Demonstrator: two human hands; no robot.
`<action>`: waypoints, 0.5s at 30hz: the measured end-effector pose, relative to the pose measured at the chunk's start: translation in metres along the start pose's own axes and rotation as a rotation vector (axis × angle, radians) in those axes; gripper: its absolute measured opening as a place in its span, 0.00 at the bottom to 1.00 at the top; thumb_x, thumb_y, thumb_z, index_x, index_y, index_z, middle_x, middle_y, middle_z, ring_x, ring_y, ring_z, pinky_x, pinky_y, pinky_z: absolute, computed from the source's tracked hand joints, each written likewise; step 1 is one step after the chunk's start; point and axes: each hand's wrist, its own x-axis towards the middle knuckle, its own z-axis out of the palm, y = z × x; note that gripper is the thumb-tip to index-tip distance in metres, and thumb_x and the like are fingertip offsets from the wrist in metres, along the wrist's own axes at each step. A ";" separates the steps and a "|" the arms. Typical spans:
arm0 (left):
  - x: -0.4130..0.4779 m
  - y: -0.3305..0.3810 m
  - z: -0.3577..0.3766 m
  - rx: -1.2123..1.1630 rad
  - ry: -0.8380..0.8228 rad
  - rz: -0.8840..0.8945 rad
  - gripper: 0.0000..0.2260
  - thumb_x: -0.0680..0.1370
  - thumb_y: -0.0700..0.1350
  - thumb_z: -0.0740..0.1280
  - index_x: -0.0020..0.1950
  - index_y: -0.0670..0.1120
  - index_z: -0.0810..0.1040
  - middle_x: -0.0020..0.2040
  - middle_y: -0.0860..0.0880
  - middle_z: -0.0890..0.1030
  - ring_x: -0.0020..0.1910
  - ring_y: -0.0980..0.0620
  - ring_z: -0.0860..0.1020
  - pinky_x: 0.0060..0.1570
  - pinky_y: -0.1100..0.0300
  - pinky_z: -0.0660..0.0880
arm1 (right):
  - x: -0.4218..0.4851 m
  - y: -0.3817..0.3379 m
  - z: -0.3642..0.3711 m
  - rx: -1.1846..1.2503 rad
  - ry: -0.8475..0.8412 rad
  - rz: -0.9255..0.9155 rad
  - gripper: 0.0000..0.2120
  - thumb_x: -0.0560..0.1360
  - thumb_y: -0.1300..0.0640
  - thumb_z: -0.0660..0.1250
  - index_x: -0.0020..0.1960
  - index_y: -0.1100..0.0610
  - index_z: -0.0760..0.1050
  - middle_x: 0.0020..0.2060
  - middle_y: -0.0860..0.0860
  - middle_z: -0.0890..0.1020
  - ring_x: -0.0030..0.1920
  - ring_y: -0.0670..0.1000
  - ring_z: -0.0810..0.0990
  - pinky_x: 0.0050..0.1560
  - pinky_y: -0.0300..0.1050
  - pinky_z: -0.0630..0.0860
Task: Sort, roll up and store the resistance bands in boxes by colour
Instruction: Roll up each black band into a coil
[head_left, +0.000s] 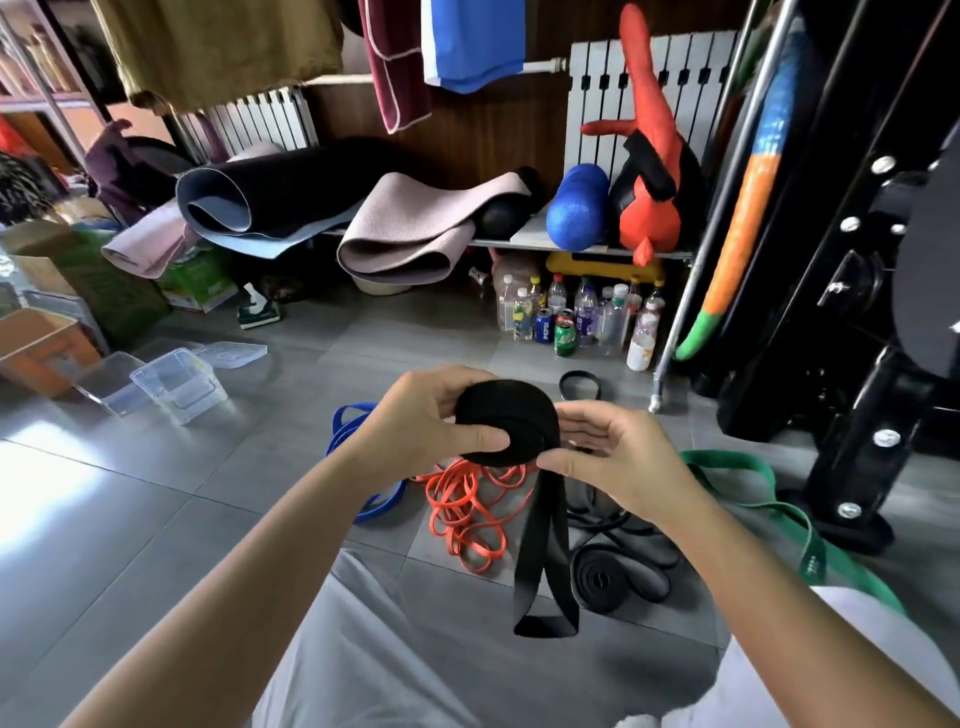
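A grey tiled floor (156, 519) fills the lower frame, with a bright patch of glare at the left edge. Across the top runs a dark wood-panelled wall (467, 130) with two white radiators (602, 88). A low metal shelf (571, 248) at centre carries rolled mats (291, 202), with bottles and cans (571, 317) standing beneath it. A black machine frame (857, 415) rises at the right.

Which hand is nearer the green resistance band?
Right. The right hand is just left of the green resistance band; the left hand sits farther left, beyond the black band roll.
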 end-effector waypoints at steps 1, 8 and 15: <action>-0.002 -0.005 0.004 -0.097 0.033 -0.001 0.20 0.66 0.33 0.75 0.50 0.54 0.78 0.45 0.55 0.84 0.49 0.52 0.82 0.51 0.55 0.79 | 0.000 -0.001 -0.001 -0.010 0.004 -0.016 0.23 0.64 0.61 0.77 0.50 0.40 0.76 0.44 0.36 0.83 0.51 0.38 0.81 0.53 0.31 0.74; -0.013 -0.024 0.034 -0.718 0.072 -0.147 0.20 0.67 0.38 0.74 0.57 0.43 0.75 0.51 0.42 0.82 0.50 0.42 0.81 0.44 0.50 0.81 | 0.001 0.007 -0.002 0.114 0.037 -0.010 0.21 0.64 0.68 0.75 0.50 0.48 0.77 0.41 0.40 0.84 0.45 0.41 0.82 0.48 0.33 0.76; -0.006 -0.010 0.016 0.226 -0.057 0.005 0.17 0.71 0.41 0.73 0.50 0.62 0.74 0.45 0.67 0.77 0.45 0.71 0.77 0.50 0.74 0.73 | -0.007 0.014 -0.002 -0.022 -0.088 0.061 0.21 0.64 0.68 0.76 0.52 0.50 0.79 0.43 0.43 0.84 0.44 0.42 0.83 0.47 0.34 0.78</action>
